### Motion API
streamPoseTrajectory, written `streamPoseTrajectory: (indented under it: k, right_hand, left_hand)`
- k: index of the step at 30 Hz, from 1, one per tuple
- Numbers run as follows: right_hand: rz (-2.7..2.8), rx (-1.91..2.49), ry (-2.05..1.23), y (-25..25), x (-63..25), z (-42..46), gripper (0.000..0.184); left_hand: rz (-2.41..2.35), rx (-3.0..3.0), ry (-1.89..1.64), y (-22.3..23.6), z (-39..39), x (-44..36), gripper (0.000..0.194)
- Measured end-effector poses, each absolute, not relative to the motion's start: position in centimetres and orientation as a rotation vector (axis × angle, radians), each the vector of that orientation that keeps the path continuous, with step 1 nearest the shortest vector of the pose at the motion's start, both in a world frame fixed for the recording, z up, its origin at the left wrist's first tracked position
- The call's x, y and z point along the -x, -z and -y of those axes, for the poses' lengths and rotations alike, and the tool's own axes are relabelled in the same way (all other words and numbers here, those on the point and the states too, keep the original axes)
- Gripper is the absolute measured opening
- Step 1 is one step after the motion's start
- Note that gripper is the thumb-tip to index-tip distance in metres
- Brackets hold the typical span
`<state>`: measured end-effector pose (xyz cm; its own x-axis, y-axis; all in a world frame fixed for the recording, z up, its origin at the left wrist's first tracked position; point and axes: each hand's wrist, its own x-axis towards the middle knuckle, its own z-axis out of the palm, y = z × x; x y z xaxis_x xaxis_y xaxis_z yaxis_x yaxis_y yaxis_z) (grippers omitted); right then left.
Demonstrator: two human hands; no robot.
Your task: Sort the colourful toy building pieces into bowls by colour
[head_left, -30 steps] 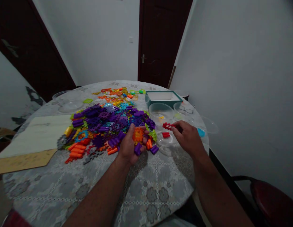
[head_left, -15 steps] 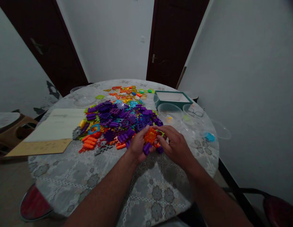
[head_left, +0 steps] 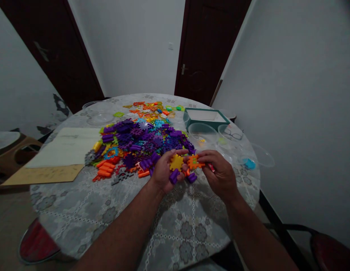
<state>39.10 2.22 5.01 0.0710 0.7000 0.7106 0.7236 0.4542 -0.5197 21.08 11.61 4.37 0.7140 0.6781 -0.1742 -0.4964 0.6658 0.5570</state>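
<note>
While the left hand point(head_left: 165, 171) and right hand point(head_left: 220, 175) meet above a round table, a yellow gear-edged plastic square point(head_left: 176, 162) sits just beside an orange gear-edged plastic piece point(head_left: 195, 162)

Both pieces are held above the near side of the table, to the right of its middle, and they form a roughly side-to-side line across the view. The yellow square is nearly equal in length and width, so it shows no clear long axis; its flat face is turned up and toward the camera. The orange piece is gripped at a slight tilt, and its ragged edge lies close to the yellow one. Whether the two are joined cannot be told.

The left hand is cupped and half closed, palm up, with the yellow square on its fingers and a purple plastic tube connector point(head_left: 174, 176) lying slantwise across them. The right hand is turned palm down, its fingers curled around the orange piece, with a red plastic piece point(head_left: 211, 167) showing beneath them.

Beyond the hands, a clear plastic bowl point(head_left: 199, 132) holds small yellow bits, and a clear dish point(head_left: 249, 160) holds a blue plastic piece point(head_left: 249, 163). A white box with a teal rim point(head_left: 205, 115) stands at the far side, its inside showing pale.
</note>
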Motion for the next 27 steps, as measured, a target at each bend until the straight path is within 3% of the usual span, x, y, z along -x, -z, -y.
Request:
streamPoseTrajectory:
  k: [8,15,20,27]
  right_hand:
    - [1.589,1.557,0.351,-4.7,-43.7,-1.5,0.023]
    - [1.747,1.693,0.393,-4.4,-44.9,-2.1,0.021]
    - [1.751,1.518,0.182,-5.5,-40.8,-1.9,0.022]
    - [1.717,1.313,-0.155,-6.0,-36.4,-2.4,0.042]
  left_hand:
    - [-0.359,-0.526,-0.67,-4.2,-11.5,-20.9,0.041]
    - [-0.386,-0.559,-0.692,-4.3,-11.3,-21.1,0.042]
    - [-0.411,-0.615,-0.684,-4.3,-11.1,-21.3,0.046]
    - [-0.479,-0.94,-0.645,-4.3,-10.8,-21.3,0.053]
